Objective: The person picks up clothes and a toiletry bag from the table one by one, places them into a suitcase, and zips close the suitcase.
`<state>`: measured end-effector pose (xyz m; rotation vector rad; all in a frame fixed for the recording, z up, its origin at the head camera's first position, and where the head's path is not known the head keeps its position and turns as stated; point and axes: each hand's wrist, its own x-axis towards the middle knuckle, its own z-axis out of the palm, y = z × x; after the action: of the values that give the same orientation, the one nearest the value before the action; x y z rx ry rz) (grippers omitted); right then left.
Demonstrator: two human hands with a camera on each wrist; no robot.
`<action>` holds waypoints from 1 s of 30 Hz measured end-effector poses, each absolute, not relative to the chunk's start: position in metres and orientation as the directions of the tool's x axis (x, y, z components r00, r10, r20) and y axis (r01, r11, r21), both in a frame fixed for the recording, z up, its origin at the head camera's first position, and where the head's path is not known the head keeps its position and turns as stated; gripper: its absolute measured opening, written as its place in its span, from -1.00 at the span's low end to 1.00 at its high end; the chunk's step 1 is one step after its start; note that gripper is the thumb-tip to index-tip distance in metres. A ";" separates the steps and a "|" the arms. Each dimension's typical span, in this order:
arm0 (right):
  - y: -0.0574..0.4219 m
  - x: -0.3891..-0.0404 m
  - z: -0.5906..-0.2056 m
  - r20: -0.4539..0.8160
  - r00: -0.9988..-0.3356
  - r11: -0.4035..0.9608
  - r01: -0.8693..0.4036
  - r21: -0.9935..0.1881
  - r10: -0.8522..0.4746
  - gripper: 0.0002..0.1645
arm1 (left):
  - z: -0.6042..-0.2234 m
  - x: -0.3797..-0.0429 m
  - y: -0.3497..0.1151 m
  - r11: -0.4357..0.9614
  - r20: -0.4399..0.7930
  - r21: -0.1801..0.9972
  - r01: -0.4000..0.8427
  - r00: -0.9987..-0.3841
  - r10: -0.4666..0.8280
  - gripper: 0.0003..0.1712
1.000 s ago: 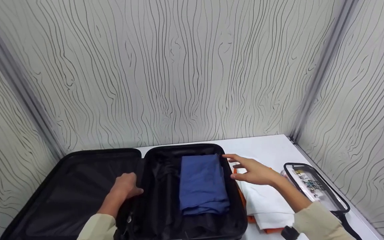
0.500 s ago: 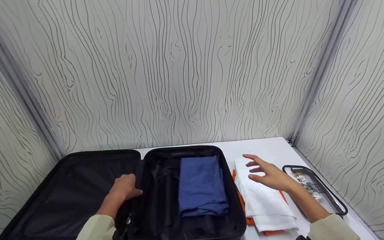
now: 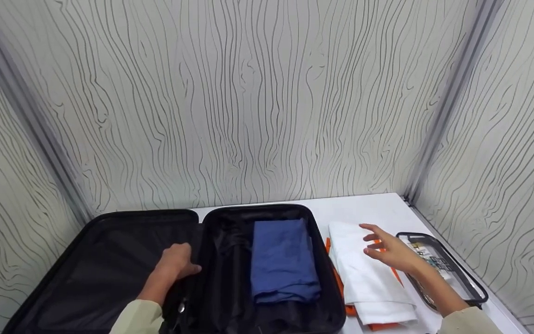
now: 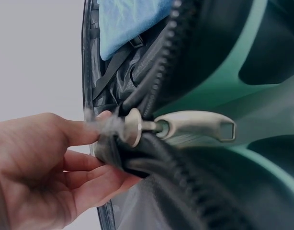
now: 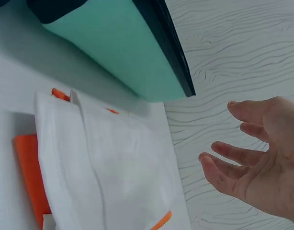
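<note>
A suitcase (image 3: 211,218) lies open on the table, black inside and mint green outside. My left hand (image 3: 177,260) is at the middle seam between its two halves. In the left wrist view, the thumb and fingers (image 4: 84,184) pinch dark material there, beside a metal zipper pull (image 4: 195,125). Folded blue cloth (image 3: 283,262) lies in the right half. My right hand (image 3: 392,250) hovers above a folded white cloth (image 3: 364,273), its fingers spread and loosely bent, holding nothing. Orange cloth (image 5: 29,172) shows from under the white one.
A clear pouch with black trim (image 3: 448,264) lies at the right of the table, partly behind my right forearm; small items show inside. Patterned wall panels (image 3: 267,102) enclose the back and both sides. White tabletop (image 3: 378,204) shows behind the white cloth.
My right hand has moved right, from the suitcase's right rim to over the white cloth. The left hand stays at the middle seam, and the blue cloth has not moved.
</note>
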<state>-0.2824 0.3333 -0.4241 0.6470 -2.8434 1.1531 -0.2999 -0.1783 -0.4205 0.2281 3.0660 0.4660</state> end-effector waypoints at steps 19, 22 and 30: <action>0.358 -0.285 -0.453 0.107 -0.971 0.705 -0.231 -0.671 -0.216 -0.31 | -0.423 -0.300 -0.180 0.948 -0.011 0.290 0.130 -0.990 0.139 -0.62; 0.361 -0.287 -0.459 0.065 -0.982 0.701 -0.172 -0.692 -0.177 -0.31 | -0.423 -0.300 -0.180 0.949 -0.011 0.288 0.130 -0.990 0.139 -0.61; 0.366 -0.294 -0.476 -0.057 -0.997 0.769 0.002 -0.639 -0.045 -0.22 | -0.422 -0.300 -0.179 0.946 0.011 0.293 0.142 -0.989 0.145 -0.61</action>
<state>-0.2941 0.3663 -0.4761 0.0369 -3.0194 1.0902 -0.2995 -0.1789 -0.4220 0.2283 3.0881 0.4631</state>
